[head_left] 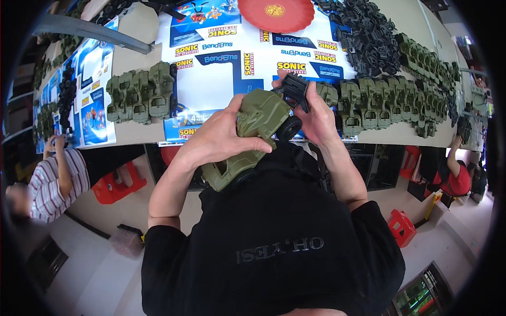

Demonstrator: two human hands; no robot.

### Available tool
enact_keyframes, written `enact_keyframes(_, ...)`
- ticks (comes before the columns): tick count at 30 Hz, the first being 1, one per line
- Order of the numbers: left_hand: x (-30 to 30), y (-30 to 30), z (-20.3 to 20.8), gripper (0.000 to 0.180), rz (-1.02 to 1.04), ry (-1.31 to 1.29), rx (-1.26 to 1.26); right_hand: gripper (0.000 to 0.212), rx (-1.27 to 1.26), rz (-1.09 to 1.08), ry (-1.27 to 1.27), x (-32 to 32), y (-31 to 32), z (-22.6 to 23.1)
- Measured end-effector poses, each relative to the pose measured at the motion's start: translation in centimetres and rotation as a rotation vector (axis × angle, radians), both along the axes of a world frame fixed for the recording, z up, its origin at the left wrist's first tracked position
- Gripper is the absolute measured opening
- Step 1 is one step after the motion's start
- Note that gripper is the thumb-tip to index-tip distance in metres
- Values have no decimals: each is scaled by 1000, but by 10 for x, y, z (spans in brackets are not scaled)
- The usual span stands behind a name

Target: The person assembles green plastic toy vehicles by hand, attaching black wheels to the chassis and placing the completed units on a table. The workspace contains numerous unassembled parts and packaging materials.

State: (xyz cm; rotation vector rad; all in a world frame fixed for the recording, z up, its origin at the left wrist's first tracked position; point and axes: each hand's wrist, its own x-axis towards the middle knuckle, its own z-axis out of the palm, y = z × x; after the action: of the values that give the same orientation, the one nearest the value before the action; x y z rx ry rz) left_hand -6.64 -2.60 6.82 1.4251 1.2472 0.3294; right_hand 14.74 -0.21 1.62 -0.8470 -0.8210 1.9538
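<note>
An olive-green toy truck (259, 115) with black wheels is tilted in front of my chest, close to the table's near edge. My left hand (213, 136) wraps round its body, the thumb lying across the side. Between the fingers and thumb of my right hand (321, 120) is a black slatted plastic part (294, 90). That part is at the truck's front end; whether it is seated there I cannot tell. Under the truck's far side, the fingers of my left hand are hidden.
Printed sheets (205, 79) cover the table, with a red scalloped plate (276, 15) at the back. Black parts (369, 39) lie heaped back right. Green truck bodies (390, 102) line the right; more (139, 95) stand left. A metal bar (95, 31) crosses the left. Co-workers sit on both sides.
</note>
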Motion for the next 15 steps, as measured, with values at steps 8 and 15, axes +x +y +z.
enact_keyframes(8, 15, 0, 6, 88, -55, 59, -33, 66, 312, 121, -261, 9, -6, -9)
enact_keyframes(15, 21, 1, 9, 89, -51, 84, 30, 66, 296, 83, -243, 15, -5, -11)
